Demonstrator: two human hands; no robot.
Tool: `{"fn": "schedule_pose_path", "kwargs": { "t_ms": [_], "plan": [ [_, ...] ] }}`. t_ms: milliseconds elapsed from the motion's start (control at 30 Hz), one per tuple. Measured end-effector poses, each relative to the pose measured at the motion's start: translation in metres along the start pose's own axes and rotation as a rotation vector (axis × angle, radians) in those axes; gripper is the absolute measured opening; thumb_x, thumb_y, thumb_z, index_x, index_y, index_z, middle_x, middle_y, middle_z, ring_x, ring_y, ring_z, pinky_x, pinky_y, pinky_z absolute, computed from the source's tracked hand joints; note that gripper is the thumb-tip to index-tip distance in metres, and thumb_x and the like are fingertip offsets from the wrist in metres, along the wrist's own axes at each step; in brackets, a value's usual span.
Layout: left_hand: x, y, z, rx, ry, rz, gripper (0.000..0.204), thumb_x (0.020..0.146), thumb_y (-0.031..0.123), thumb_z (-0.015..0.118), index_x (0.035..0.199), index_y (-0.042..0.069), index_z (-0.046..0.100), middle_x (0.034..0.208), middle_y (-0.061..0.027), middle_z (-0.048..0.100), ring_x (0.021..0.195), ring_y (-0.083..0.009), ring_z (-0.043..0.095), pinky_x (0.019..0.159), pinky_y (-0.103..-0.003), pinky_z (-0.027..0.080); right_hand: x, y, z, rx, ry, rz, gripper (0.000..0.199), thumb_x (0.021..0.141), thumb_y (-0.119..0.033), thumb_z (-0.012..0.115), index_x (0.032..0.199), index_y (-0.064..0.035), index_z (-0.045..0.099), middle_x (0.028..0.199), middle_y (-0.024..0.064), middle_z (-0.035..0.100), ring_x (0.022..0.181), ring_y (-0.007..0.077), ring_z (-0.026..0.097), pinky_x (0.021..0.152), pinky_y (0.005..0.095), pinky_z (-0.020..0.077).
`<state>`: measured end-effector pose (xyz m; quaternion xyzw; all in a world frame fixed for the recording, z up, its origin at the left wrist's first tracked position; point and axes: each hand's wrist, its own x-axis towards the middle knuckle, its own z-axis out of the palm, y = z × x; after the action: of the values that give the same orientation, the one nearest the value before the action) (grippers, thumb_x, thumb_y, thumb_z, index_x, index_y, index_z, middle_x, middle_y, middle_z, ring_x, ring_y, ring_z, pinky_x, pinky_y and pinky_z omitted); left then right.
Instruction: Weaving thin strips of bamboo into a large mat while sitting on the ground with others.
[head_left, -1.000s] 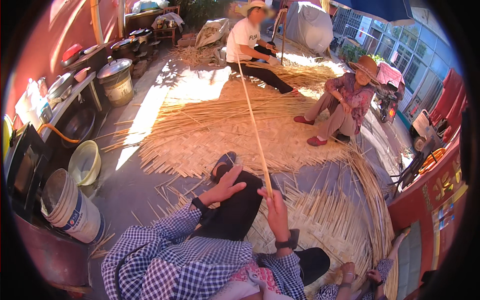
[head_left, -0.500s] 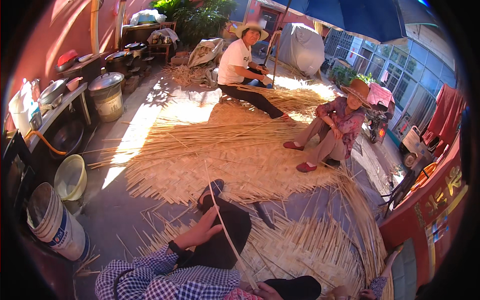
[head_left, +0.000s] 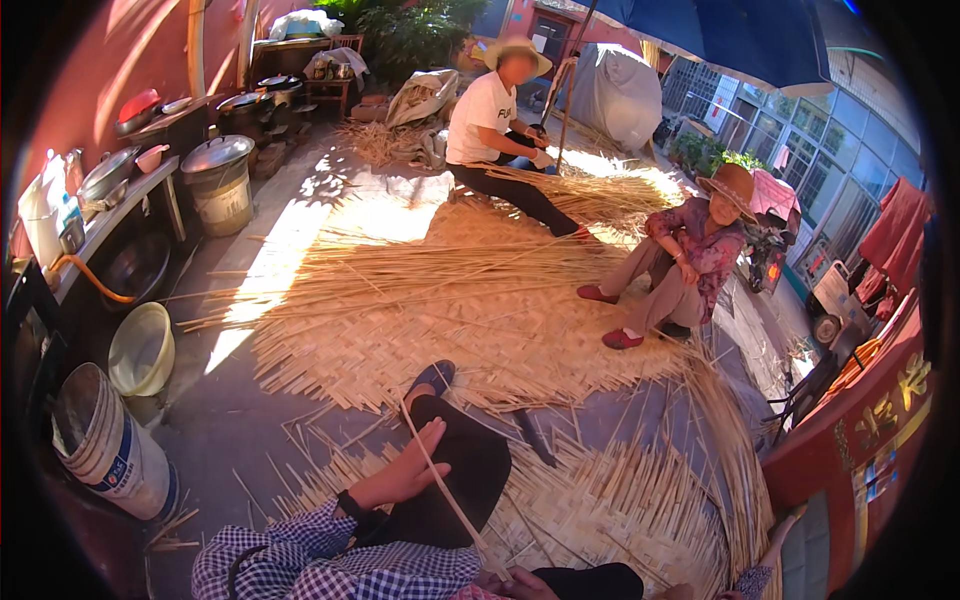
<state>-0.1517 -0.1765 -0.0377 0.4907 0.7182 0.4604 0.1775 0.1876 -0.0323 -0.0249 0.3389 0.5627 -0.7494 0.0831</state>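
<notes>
A long, pale reed strip (head_left: 440, 482) slants across my bent leg in dark trousers. Flat and with its fingers stretched out, my left hand (head_left: 408, 468) lies against the strip's far part, above the knee. My right hand (head_left: 525, 583), at the lower edge, has its fingers closed on the strip's near end and is partly cut off. Beside my leg a woven reed mat (head_left: 610, 500) with loose strip ends spreads over the ground. A larger woven mat (head_left: 450, 345) lies beyond my foot, with a bundle of long reeds (head_left: 400, 275) across it.
A dark flat blade-like bar (head_left: 535, 438) lies between the mats. Left stand a white bucket (head_left: 115, 450), a yellowish basin (head_left: 142, 350) and a lidded pot (head_left: 220, 180). Two people in hats, one in a white shirt (head_left: 480, 125), one in a patterned shirt (head_left: 705, 250), sit beyond. A blue umbrella (head_left: 720, 35) hangs overhead.
The reed strip's far tip has drawn back toward me, along my left hand. That hand has tilted up a little with straighter fingers. The right hand stays near the same place.
</notes>
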Motion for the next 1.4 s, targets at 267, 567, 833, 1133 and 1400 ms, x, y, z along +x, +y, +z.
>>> {"fn": "schedule_pose_path", "kwargs": {
  "t_ms": [267, 567, 833, 1133, 1400],
  "plan": [
    [0.003, -0.004, 0.0, 0.016, 0.014, 0.026, 0.077, 0.101, 0.033, 0.055, 0.155, -0.004, 0.013, 0.161, -0.029, 0.011, 0.151, -0.0401, 0.014, 0.122, -0.042, 0.016, 0.005, -0.001, 0.002, 0.026, 0.022, 0.007, 0.045, 0.102, -0.022, 0.055, 0.138, 0.0033, 0.044, 0.129, 0.0133, 0.053, 0.118, 0.0197, 0.048, 0.101, 0.0306, 0.0369],
    [-0.002, 0.015, 0.008, 0.121, 0.157, 0.061, 0.066, 0.097, 0.026, 0.061, 0.149, -0.002, 0.031, 0.153, -0.0259, 0.032, 0.145, -0.0394, 0.029, 0.116, -0.044, 0.029, -0.007, 0.0, -0.001, 0.061, 0.073, -0.019, 0.041, 0.102, -0.022, 0.054, 0.135, 0.0026, 0.046, 0.123, 0.0125, 0.055, 0.111, 0.0183, 0.05, 0.096, 0.0297, 0.0389],
    [-0.01, 0.136, 0.005, -0.392, -0.459, 0.076, 0.034, 0.099, 0.026, 0.061, 0.124, 0.002, 0.06, 0.109, -0.0081, 0.066, 0.094, -0.0142, 0.064, 0.082, -0.028, 0.05, -0.021, 0.029, 0.009, 0.122, 0.155, -0.12, 0.038, 0.103, -0.021, 0.053, 0.132, 0.002, 0.048, 0.118, 0.0118, 0.057, 0.106, 0.0171, 0.052, 0.092, 0.0288, 0.0407],
    [-0.002, 0.095, 0.145, -0.814, -1.08, -0.088, 0.027, 0.102, 0.026, 0.059, 0.119, 0.006, 0.063, 0.106, 0.0012, 0.064, 0.099, -0.0074, 0.058, 0.087, -0.025, 0.046, -0.049, 0.041, 0.008, 0.173, 0.198, -0.165, 0.034, 0.103, -0.021, 0.052, 0.129, 0.0013, 0.05, 0.112, 0.011, 0.059, 0.099, 0.0157, 0.054, 0.087, 0.0279, 0.0427],
    [-0.009, 0.098, 0.134, -0.95, -0.957, 0.11, 0.03, 0.102, 0.031, 0.059, 0.104, 0.003, 0.07, 0.107, -0.001, 0.064, 0.097, -0.0098, 0.058, 0.091, -0.029, 0.045, -0.048, 0.046, 0.012, 0.196, 0.204, -0.167, 0.031, 0.103, -0.02, 0.051, 0.126, 0.0007, 0.052, 0.107, 0.0103, 0.061, 0.094, 0.0145, 0.056, 0.083, 0.027, 0.0446]
  ]
}}
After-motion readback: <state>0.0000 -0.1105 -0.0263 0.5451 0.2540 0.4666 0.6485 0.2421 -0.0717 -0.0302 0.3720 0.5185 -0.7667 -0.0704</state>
